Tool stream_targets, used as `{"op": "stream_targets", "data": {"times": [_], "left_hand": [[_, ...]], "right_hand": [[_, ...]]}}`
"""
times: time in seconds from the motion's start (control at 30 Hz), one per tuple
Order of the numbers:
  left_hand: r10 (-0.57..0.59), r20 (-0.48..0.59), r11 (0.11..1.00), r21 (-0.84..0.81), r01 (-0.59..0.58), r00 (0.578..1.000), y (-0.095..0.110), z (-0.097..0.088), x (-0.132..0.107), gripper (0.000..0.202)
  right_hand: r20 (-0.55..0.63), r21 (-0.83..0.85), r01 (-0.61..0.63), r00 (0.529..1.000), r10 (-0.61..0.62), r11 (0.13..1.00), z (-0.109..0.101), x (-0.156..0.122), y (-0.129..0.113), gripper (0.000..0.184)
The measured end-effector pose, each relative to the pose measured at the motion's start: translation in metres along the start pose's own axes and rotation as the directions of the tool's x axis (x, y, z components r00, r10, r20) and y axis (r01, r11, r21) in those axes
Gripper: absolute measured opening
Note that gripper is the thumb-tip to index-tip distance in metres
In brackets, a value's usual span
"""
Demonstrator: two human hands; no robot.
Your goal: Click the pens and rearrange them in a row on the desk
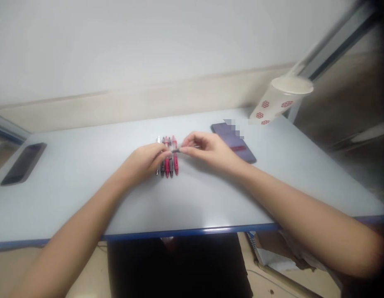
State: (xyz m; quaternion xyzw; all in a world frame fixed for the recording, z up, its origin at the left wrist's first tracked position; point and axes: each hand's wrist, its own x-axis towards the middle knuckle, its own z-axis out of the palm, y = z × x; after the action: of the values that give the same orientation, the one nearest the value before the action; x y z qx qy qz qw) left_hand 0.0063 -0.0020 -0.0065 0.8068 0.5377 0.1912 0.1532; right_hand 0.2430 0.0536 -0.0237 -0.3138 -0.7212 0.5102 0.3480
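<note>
1. A slim dark piece point(176, 151) is pinched at its left end by the fingertips of the left hand point(150, 157) and at its right end by those of the right hand point(207, 147); both grips are narrow.
2. The piece is held across the row of pens point(167, 165), around the middle of the tabletop point(192, 203).
3. A stretch of tabletop is left between the pens and the blue near edge point(192, 231); on the far side, the tabletop is bounded by a pale wall point(167, 105).
4. To the right, room is limited by a dark flat case point(231, 142) just beyond the right hand, and farther off by a white cup point(279, 99) with red motifs.
5. A phone point(23, 163) is seen well apart at the left edge.
6. The piece is blurred; five pens, white, dark and pinkish red, are laid side by side, partly covered by the left fingers.
</note>
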Motion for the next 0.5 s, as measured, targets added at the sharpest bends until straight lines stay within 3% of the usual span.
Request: {"op": "stream_targets", "data": {"times": [0.17,0.33,0.5], "left_hand": [[-0.02,-0.027,0.999,-0.037,0.019,0.999,-0.0032,0.0007,0.0,0.026],[-0.01,-0.093,0.999,-0.051,0.005,0.996,-0.0035,0.0022,0.0004,0.02],[-0.015,-0.104,0.999,-0.045,0.01,0.995,-0.0015,0.002,0.0001,0.02]], "right_hand": [[-0.133,0.175,-0.052,0.988,0.076,0.983,0.0008,0.0028,0.0014,0.031],[-0.36,0.043,0.126,0.927,-0.103,0.991,0.0028,0.0035,0.0038,0.03],[-0.401,-0.014,0.137,0.907,-0.131,0.99,0.0009,0.0041,0.0047,0.029]]}}
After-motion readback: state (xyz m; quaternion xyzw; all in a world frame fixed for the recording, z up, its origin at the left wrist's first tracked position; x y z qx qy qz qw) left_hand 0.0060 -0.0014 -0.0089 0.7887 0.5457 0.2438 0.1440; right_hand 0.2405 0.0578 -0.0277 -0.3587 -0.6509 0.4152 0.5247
